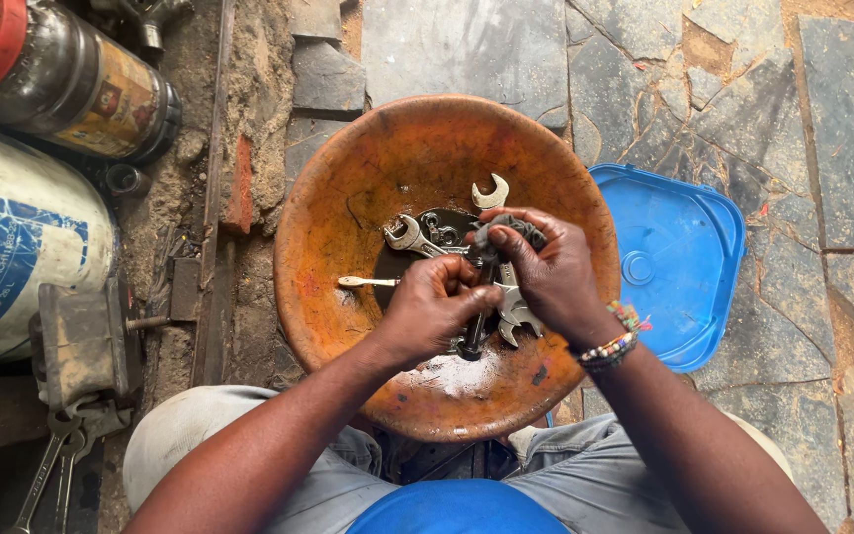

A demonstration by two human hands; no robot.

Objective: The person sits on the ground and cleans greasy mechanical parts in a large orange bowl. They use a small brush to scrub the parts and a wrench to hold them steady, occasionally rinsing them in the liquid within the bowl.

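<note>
Both hands meet over a rusty orange metal basin (348, 198) between my knees. My left hand (431, 309) grips a dark metal tool (473, 338) whose lower end sticks out below the fist. My right hand (549, 272), with a beaded bracelet at the wrist, presses a dark grey rag (506, 228) against the tool's upper part. Several open-ended spanners (409, 236) lie in dark liquid at the basin's bottom, one jaw (491, 192) pointing to the far side. A pale thin handle (363, 282) lies at the left of the pool.
A blue plastic lid (679, 262) lies on the stone paving right of the basin. At left are a white drum (12, 247), a dark bottle with a red cap (61, 74), a bench vice (86, 341) and two spanners (46, 475) on the ground.
</note>
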